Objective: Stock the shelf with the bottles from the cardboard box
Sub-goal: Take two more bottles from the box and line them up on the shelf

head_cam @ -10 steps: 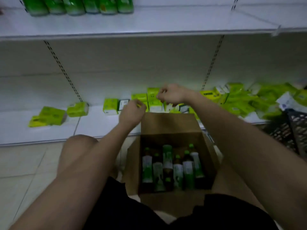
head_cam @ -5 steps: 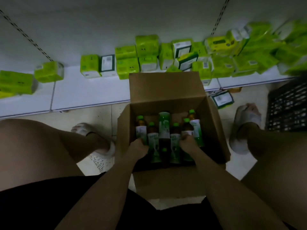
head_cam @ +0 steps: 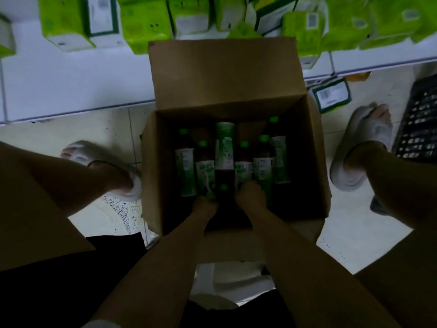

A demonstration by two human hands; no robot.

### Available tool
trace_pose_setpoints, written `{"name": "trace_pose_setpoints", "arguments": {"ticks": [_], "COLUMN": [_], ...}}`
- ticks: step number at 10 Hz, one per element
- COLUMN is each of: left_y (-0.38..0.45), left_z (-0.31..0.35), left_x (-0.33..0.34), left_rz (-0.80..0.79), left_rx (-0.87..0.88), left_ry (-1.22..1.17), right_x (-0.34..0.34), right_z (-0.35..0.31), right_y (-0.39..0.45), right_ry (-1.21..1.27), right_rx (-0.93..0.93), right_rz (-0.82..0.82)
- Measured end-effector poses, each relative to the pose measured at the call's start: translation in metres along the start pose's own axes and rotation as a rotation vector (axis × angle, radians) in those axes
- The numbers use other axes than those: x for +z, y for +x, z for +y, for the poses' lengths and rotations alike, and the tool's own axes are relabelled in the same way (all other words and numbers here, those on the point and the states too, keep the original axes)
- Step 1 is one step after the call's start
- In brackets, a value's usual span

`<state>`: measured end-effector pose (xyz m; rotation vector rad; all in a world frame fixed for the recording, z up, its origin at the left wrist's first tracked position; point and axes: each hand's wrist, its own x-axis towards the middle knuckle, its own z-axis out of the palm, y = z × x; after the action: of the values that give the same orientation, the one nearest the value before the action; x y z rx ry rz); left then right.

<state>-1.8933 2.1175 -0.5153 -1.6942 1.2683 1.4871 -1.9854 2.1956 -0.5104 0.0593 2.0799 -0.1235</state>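
Observation:
An open cardboard box [head_cam: 224,72] stands on the floor between my feet. Inside it, several dark bottles [head_cam: 186,171] with green caps and green-white labels lie side by side; one bottle [head_cam: 224,147] in the middle lies the other way round, cap towards me. My left hand [head_cam: 204,207] is closed around the near end of the second bottle from the left [head_cam: 205,172]. My right hand [head_cam: 250,195] is closed around the near end of a bottle right of the middle [head_cam: 243,169]. My fingers are hidden in the dim box.
The white bottom shelf [head_cam: 71,86] runs behind the box, with green packs [head_cam: 146,27] along its back. One pack [head_cam: 331,94] lies on the floor at the right. A black plastic crate [head_cam: 418,124] stands at the far right. My slippered feet [head_cam: 104,166] flank the box.
My view has tilted down from the shelf to the box. Both hands came down from the shelf into the box and now sit a little deeper among the bottles.

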Motion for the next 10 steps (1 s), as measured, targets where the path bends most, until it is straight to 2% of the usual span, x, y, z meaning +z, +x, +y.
{"name": "trace_pose_setpoints", "arguments": {"ticks": [1,2,3,4,5,7,9,10], "left_y": [0.012,0.010,0.010,0.005,0.004,-0.005,-0.024,-0.037], "left_z": [-0.003,0.001,0.003,0.003,0.000,-0.001,0.004,0.009], "left_x": [0.003,0.011,0.016,0.014,0.011,0.000,-0.024,-0.034], "left_rz": [0.063,0.079,0.070,0.085,0.076,0.003,-0.100,-0.115], "left_rx": [-0.036,-0.075,-0.096,-0.120,-0.108,0.036,0.099,0.088], "left_ry": [0.151,0.091,0.052,-0.054,-0.215,-0.200,-0.197,-0.258], "right_x": [0.001,-0.004,-0.022,-0.030,-0.029,-0.035,-0.041,-0.043], "right_z": [0.004,0.010,0.015,0.021,0.021,0.017,0.015,0.020], "right_y": [-0.010,-0.012,0.001,0.011,0.012,0.019,0.007,-0.006], "right_ry": [0.010,0.117,0.157,0.243,0.227,0.254,0.312,0.316], "right_rx": [-0.006,-0.047,-0.030,0.061,0.048,-0.005,0.018,-0.088], "right_rz": [0.173,0.465,0.520,0.367,0.334,0.353,0.339,0.379]}}
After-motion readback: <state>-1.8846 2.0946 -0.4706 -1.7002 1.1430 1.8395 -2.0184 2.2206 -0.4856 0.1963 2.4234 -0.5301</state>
